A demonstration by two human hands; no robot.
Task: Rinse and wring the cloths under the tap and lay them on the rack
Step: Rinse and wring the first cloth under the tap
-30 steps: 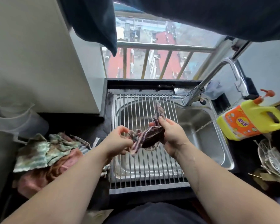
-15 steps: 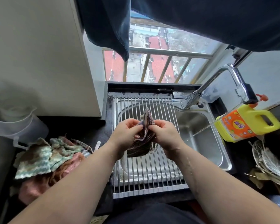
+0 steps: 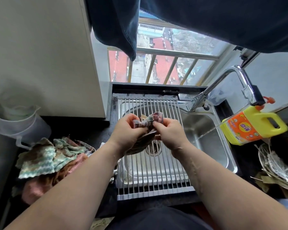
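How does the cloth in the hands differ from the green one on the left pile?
The striped cloth is bunched, pinched by left hand and right hand above the rack; the green cloth lies spread on the pile, untouched. The striped cloth is dark maroon; the green cloth is pale green and white. Both are patterned rags.

Head view, looking down, close over sink (image 3: 223,156).

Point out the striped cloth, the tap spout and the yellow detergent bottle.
striped cloth (image 3: 145,124): head view, on its bunched upper fold.
tap spout (image 3: 196,102): head view, on its nozzle end.
yellow detergent bottle (image 3: 241,128): head view, on its orange label.
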